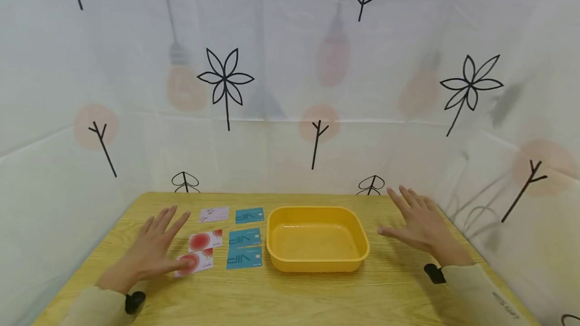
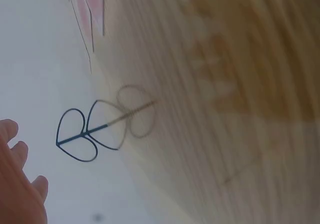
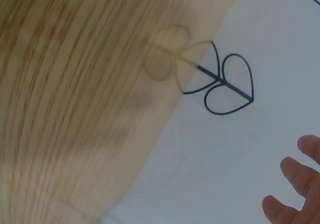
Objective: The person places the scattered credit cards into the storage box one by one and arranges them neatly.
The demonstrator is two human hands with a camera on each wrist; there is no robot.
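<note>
Work looks unstarted, all ahead: six cards (image 1: 244, 238) lie left of the yellow tray (image 1: 317, 266), none inside; left hand (image 1: 151, 250) and right hand (image 1: 418, 228) flank it, spread wide, empty

This looks like a small screened-off table booth; whether it stands in a home, lab or office cannot be told. Ahead of the left hand (image 1: 151, 250) and right hand (image 1: 417, 228), a creased pale cloth (image 1: 272, 160) rises, printed with black line-drawn plants (image 1: 225, 79) and faint hanging-bulb shapes (image 1: 186, 87). The same cloth closes in outside each hand. Below both lies a wood-grain tabletop (image 1: 317, 298), its far edge meeting the cloth.
</note>
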